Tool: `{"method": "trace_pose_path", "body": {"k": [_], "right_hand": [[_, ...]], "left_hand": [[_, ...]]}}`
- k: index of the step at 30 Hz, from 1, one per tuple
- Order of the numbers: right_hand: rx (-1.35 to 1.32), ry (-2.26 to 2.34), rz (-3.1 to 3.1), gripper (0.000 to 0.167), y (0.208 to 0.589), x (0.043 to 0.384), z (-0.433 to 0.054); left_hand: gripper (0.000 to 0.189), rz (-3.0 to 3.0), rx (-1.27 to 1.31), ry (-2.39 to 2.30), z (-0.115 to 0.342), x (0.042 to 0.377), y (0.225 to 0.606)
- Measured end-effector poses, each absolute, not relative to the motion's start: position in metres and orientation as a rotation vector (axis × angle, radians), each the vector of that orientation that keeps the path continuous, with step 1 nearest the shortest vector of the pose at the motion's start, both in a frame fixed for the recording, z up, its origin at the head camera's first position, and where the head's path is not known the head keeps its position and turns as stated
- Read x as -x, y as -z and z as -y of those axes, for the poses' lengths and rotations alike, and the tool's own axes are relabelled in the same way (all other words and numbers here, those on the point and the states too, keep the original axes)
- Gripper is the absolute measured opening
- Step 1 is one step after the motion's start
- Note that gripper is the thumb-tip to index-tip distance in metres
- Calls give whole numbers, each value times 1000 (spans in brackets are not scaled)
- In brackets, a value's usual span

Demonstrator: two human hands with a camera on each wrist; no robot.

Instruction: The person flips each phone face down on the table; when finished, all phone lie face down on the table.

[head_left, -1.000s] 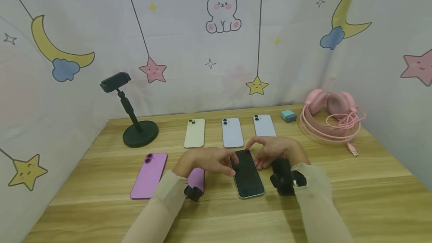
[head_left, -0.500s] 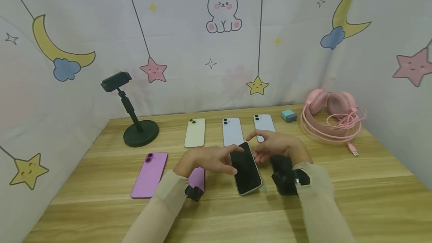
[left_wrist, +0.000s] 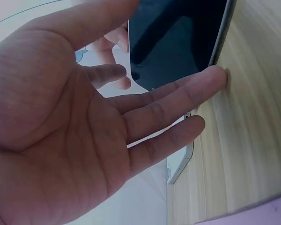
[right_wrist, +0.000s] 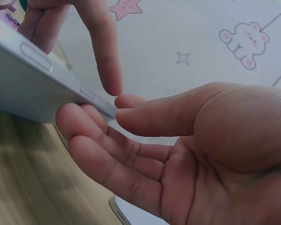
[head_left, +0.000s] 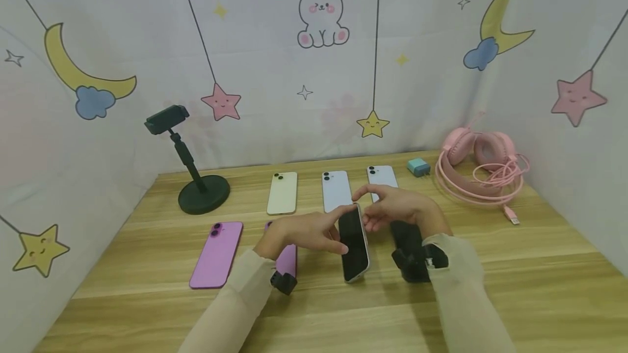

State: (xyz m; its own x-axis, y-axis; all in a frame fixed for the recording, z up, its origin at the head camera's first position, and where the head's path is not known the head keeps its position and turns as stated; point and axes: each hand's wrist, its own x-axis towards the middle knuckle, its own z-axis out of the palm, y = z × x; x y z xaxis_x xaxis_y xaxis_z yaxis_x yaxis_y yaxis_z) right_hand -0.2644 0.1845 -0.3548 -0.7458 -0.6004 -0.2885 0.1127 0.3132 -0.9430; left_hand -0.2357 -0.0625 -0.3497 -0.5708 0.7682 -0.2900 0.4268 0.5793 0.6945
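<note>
In the head view a smartphone (head_left: 354, 244) with a dark screen and silver frame stands tilted, its right long edge raised from the table. My right hand (head_left: 399, 207) pinches it near the far right corner. The right wrist view has the thumb on the frame (right_wrist: 42, 63) and the fingers beneath. My left hand (head_left: 311, 231) lies along the phone's left side, index finger reaching to the top edge and thumb over the screen. In the left wrist view its fingers (left_wrist: 168, 105) are fairly straight, one tip right at the phone's lower edge.
Two purple phones (head_left: 217, 257) lie to the left, one partly under my left wrist. Behind are a cream phone (head_left: 282, 194) and two pale phones (head_left: 337, 192). A black stand (head_left: 203, 194), blue charger (head_left: 418, 167) and pink headphones (head_left: 478, 165) sit farther back.
The smartphone has gone from lying flat to tilting up on its left edge, shifting slightly away and left. My right hand has risen with its corner; my left hand has barely moved.
</note>
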Motion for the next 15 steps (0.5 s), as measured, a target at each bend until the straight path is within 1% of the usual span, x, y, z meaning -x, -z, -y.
{"method": "trace_pose_path", "body": {"k": [6,9,12,15], "right_hand": [[450,1503,-1946,39,352,264,-182],[462,1503,-1951,42,352,264,-182],[480,1503,-1955,47,353,266,-181],[490,1505,-1954,48,353,266,-178]], "left_hand": [[93,-2224,-966,-791,62,234,347],[92,-2229,-987,-796,62,234,345],[88,-2223,-1003,-799,63,234,344],[82,-2218,-1006,-790,64,235,344]]}}
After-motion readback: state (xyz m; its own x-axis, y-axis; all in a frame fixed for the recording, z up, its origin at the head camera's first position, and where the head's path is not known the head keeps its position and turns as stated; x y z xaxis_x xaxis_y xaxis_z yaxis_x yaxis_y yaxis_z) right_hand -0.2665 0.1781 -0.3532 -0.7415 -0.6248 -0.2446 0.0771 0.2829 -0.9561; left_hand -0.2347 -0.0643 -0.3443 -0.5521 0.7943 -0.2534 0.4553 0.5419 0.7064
